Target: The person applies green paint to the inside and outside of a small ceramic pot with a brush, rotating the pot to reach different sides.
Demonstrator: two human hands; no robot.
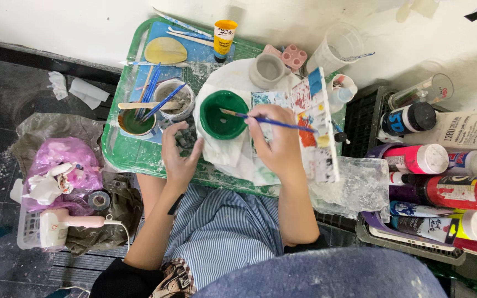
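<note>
My right hand (274, 138) grips a thin blue-handled brush (260, 119) whose tip reaches into a small green bowl (224, 115). The bowl rests on a white cloth (224, 154) on a green tray (131, 157) across my lap. My left hand (178, 149) is just left of the bowl, fingers spread, holding nothing. A paint-smeared palette (318, 132) lies right of my right hand. A grey clay cup (268, 70) stands behind the bowl.
Two cups with brushes (175, 99) and a wooden stick sit at the tray's left; a yellow paint tube (224, 38) stands at its back. Paint bottles (415, 159) fill crates on the right. A pink bag (62, 165), a tape roll (99, 200) and a hair dryer (56, 226) lie on the floor left.
</note>
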